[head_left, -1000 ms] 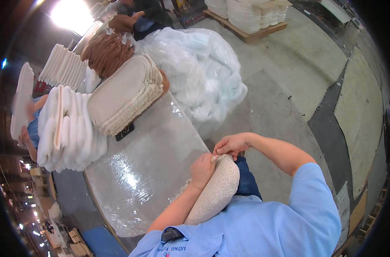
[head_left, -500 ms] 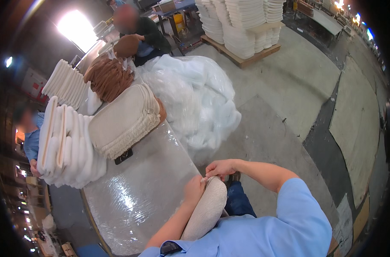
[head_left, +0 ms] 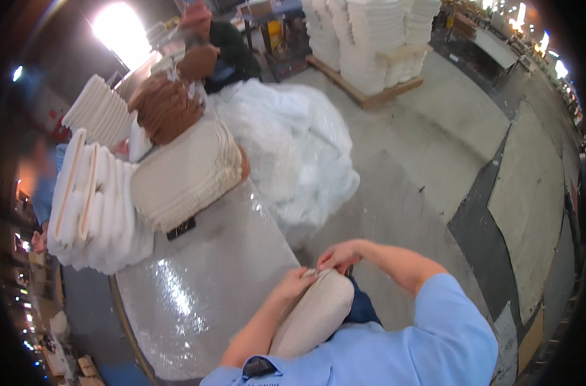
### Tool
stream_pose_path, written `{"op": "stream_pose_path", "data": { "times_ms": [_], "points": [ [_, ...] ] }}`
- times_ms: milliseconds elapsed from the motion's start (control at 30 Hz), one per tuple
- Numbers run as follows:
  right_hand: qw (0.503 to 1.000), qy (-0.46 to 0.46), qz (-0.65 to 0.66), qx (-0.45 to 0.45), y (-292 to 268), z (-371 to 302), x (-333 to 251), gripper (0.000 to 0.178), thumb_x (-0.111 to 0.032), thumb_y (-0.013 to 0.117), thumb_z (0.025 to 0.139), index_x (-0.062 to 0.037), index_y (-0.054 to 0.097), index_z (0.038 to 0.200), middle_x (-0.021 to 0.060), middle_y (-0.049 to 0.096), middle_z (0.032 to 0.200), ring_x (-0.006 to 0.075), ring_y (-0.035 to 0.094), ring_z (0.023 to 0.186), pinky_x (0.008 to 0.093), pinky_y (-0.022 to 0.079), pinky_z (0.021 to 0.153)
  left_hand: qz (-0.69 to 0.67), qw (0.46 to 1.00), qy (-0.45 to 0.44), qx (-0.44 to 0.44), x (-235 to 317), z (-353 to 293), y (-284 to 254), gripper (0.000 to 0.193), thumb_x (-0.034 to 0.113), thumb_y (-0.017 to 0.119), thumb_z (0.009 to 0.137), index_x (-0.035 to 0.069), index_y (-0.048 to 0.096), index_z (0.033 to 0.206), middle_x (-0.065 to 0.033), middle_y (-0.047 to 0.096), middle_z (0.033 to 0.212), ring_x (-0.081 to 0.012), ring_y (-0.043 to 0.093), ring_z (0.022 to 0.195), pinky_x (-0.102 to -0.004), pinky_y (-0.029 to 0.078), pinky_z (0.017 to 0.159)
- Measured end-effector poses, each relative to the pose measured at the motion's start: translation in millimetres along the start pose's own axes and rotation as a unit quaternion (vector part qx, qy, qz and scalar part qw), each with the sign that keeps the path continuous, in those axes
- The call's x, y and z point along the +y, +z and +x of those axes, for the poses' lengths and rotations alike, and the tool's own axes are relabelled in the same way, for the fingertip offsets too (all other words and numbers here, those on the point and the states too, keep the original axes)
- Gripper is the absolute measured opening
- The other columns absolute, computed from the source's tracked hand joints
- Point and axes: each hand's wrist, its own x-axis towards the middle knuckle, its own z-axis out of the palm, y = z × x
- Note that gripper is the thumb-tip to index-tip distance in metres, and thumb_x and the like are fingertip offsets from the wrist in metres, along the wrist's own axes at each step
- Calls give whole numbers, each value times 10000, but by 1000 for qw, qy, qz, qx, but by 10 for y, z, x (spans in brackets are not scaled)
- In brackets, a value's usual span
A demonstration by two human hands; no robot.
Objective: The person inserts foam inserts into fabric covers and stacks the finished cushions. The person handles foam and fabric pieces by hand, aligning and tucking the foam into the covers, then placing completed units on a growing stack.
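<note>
A beige fabric-covered cushion [head_left: 319, 312] leans against my body, its rounded end up at the table's corner. My left hand [head_left: 297, 282] is closed on the cover's edge at that end. Close beside it, my right hand [head_left: 340, 256] pinches the same edge, fingers bent together. A small pale bit of the cover shows between the two hands; its details are too small to make out. On the plastic-covered table [head_left: 209, 283] ahead lies a stack of beige fabric covers [head_left: 187, 174], with a dark flat object [head_left: 181, 229] partly under its near edge.
White padded cushions [head_left: 97, 206] are piled at the table's left, with brown covers [head_left: 167, 109] behind. A large heap of white fibre in clear plastic [head_left: 293, 148] bulges beside the table. One co-worker [head_left: 225, 48] stands at the far end, another [head_left: 42, 186] at left. White stacks sit on a pallet [head_left: 370, 96].
Both hands and the cushion's upper end have shifted slightly right, still gripping the cover's edge. The view has tilted a little. The far co-worker's head has moved.
</note>
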Motion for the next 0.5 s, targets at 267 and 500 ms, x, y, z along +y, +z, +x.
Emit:
{"op": "stream_pose_path", "data": {
  "times_ms": [267,500],
  "points": [
    [985,-91,-26,146,187,102,153,188,-248,687,1040,-77,657,968,21,659,863,160,661,764,353,581,675,227,956,69,171,-46,-112,199,212,188,648,960,-1,696,1042,-209,710,988,-356,677,946,-456,519,844],
    [834,-172,-259,455,509,-48,405,174,-162,679,1006,-4,654,936,114,709,999,211,674,940,374,532,851,228,952,99,180,-44,122,492,199,141,544,988,-7,659,1052,-257,693,1073,-451,654,1055,-536,505,901]
  ]
}}
